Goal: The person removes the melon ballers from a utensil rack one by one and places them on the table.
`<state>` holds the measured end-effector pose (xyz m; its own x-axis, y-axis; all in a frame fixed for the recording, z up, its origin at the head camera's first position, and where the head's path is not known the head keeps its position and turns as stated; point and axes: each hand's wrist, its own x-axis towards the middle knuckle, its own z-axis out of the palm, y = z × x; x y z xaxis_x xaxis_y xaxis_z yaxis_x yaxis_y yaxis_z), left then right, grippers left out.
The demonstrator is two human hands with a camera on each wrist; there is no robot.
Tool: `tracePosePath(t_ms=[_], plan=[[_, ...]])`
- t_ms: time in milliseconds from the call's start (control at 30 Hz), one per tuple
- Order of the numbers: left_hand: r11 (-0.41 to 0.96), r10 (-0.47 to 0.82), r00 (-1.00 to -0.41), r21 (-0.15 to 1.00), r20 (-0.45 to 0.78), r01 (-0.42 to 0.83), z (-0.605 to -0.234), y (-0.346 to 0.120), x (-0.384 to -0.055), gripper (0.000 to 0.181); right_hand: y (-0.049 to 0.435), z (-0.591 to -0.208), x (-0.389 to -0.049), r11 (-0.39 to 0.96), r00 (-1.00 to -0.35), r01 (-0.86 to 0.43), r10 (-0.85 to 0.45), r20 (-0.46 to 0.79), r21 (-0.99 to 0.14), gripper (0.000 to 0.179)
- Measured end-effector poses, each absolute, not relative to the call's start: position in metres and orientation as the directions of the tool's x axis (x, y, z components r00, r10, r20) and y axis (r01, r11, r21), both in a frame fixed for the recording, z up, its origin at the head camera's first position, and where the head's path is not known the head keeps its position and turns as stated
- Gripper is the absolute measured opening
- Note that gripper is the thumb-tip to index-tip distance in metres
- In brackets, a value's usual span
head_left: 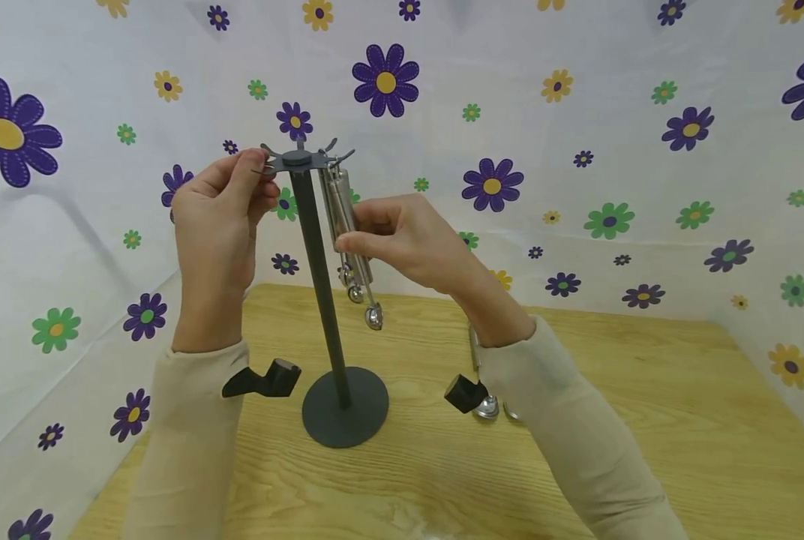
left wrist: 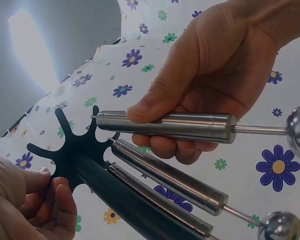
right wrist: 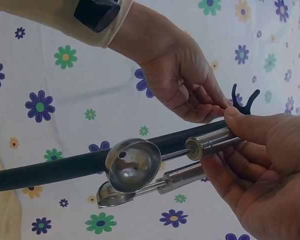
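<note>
1. Your right hand [head_left: 409,244] has the held scoop [left wrist: 205,126] by its handle, thumb on one side and fingers curled behind, closed to the handle's width. Its top end meets a prong at the stand's head; you cannot tell whether it is hooked there.
2. Your left hand [head_left: 216,217], at 8 o'clock of that head, pinches the rim of the stand [head_left: 320,277], thumb and forefinger nearly together.
3. Two hanging scoops [left wrist: 170,175] share the head with the held scoop, all on the 4 o'clock side of the post, handles up and bowls down.
4. In the right wrist view, the nearer bowl [right wrist: 134,167] faces you and shows bright bare metal inside; the other is edge-on, so you cannot tell its contents.
5. Two tabletop scoops [head_left: 486,409] lie at 3 o'clock from the round base [head_left: 344,424], partly behind your right sleeve [head_left: 571,420]; you cannot see into their bowls.
6. The tabletop [head_left: 429,472] has its back edge at 12 o'clock, against flowered cloth [head_left: 577,135], and its left edge at 9 o'clock from the base.
7. A gap of bare wood separates the base from the tabletop scoops.
</note>
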<state>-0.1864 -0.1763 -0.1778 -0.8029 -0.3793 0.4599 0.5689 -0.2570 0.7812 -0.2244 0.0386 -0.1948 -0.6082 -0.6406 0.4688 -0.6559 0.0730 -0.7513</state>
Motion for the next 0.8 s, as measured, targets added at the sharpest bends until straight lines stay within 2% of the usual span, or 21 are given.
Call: tracePosePath(t_ms=[200, 467, 700, 800], plan=[[-0.288, -0.361, -0.824, 0.788, 0.438, 0.545, -0.176, -0.176, -0.190, 0.023, 0.043, -0.192, -0.222, 0.103, -0.622, -0.650, -0.641, 0.450, -0.753, 0.021], [-0.296, -0.351, -0.838, 0.799, 0.418, 0.523, -0.173, -0.171, -0.194, 0.021, 0.057, -0.183, -0.223, 0.151, -0.605, -0.693, -0.655, 0.453, -0.705, 0.012], [-0.301, -0.328, -0.860, 0.820, 0.391, 0.487, -0.174, -0.176, -0.198, 0.023, 0.067, -0.181, -0.212, 0.191, -0.612, -0.693, -0.665, 0.428, -0.695, 0.018], [-0.295, -0.324, -0.863, 0.825, 0.388, 0.482, -0.173, -0.178, -0.198, 0.024, 0.074, -0.180, -0.207, 0.210, -0.626, -0.691, -0.652, 0.427, -0.692, 0.013]])
